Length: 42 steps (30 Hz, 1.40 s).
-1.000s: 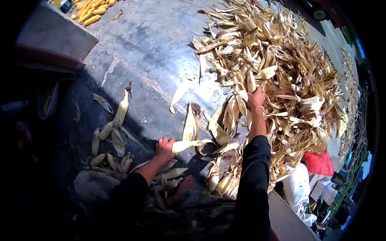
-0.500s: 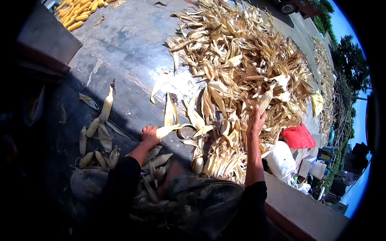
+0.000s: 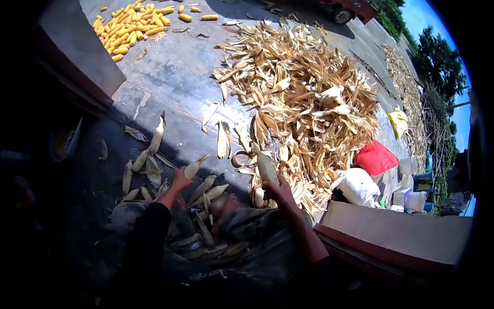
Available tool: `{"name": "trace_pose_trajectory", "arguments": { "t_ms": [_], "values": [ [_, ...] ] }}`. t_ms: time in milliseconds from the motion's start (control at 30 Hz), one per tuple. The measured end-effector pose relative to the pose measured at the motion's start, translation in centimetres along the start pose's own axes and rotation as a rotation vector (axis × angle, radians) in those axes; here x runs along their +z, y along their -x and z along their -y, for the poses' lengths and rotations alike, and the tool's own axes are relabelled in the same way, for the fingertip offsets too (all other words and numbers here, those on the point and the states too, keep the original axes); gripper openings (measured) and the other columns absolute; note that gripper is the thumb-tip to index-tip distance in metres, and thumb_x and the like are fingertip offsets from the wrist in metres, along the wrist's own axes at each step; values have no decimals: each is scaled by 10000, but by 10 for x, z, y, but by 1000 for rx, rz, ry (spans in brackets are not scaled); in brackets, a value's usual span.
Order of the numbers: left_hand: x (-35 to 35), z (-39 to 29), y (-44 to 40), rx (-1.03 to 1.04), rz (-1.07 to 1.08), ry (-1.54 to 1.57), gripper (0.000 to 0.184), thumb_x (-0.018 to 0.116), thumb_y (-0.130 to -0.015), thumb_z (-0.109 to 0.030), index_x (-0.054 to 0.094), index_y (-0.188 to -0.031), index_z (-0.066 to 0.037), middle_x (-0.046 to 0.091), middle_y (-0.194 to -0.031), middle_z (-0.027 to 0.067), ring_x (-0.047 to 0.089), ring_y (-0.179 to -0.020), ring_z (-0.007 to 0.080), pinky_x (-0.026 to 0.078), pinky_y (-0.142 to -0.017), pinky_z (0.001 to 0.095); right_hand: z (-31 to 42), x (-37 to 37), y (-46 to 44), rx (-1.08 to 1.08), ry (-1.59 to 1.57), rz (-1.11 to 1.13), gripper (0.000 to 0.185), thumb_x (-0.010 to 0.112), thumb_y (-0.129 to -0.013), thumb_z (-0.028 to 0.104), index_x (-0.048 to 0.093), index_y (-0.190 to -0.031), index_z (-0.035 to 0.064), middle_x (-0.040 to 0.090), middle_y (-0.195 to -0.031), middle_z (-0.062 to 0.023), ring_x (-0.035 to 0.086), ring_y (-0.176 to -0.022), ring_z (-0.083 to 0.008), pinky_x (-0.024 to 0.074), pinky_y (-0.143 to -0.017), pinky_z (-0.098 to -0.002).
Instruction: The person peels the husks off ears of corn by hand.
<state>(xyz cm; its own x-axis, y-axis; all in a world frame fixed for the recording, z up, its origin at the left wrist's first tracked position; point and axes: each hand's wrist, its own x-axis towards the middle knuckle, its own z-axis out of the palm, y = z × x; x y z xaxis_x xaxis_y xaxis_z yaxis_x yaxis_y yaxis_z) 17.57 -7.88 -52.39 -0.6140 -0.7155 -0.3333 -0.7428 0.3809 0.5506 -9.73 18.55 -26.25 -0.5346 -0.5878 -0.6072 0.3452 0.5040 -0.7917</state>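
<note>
My left hand is closed round the lower end of a pale corn cob in its husk, its tip pointing up and right. To the right, my right hand grips the base of a larger husked-over cob, held upright beside the heap of dry husks. Several unhusked cobs lie on the shaded ground left of my left hand, one of them reaching into the sunlight. More cobs in husks lie near my feet, between my arms.
Yellow bare cobs lie in a pile at the upper left. At the right are a red bag, a white sack, buckets and a low wall. A red vehicle stands at the top.
My right hand has come back from the husk heap toward me with a cob in its husk. My left hand's cob now tilts upward. The view has shifted, showing more yellow cobs.
</note>
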Motion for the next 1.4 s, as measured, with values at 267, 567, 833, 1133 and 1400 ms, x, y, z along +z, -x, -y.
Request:
{"name": "trace_pose_trajectory", "arguments": {
  "t_ms": [267,567,833,1133,1400],
  "values": [
    [-90,-61,54,-55,-28,275,675,776,-567,-258,537,-1163,-50,662,-1019,168,655,-942,326,519,-820,410,-132,74,31,-173,432,351,695,584,-840,551,576,-1129,-82,656,-983,-226,643,-935,-323,491,-832,-411],
    [-143,-171,194,195,230,656,764,884,-675,-250,483,-1272,10,608,-1120,82,589,-991,145,503,-847,301,-84,79,88,-71,-225,450,507,618,-945,259,479,-1318,-56,627,-1113,-128,630,-869,-165,543,-706,-276],
    [-104,-201,295,231,264,672,696,629,-865,-513,486,-1293,17,598,-1162,185,582,-1067,275,465,-919,367,-81,82,136,-238,-478,390,316,578,-958,237,604,-1122,-32,632,-881,-64,602,-717,-122,499,-629,-249],
    [-55,-183,297,198,-63,402,646,680,-785,-550,592,-1129,-10,601,-1095,210,544,-1089,387,414,-956,467,-91,80,133,-234,52,283,174,620,-913,141,638,-924,-32,632,-805,-58,595,-698,-113,508,-642,-251],
    [-68,-201,285,207,-129,428,612,720,-762,-528,559,-1084,-32,620,-1017,230,581,-976,404,430,-871,482,-100,76,110,-233,-237,185,221,618,-897,199,655,-975,-4,638,-897,-44,630,-866,-147,534,-719,-289]
  ]
}}
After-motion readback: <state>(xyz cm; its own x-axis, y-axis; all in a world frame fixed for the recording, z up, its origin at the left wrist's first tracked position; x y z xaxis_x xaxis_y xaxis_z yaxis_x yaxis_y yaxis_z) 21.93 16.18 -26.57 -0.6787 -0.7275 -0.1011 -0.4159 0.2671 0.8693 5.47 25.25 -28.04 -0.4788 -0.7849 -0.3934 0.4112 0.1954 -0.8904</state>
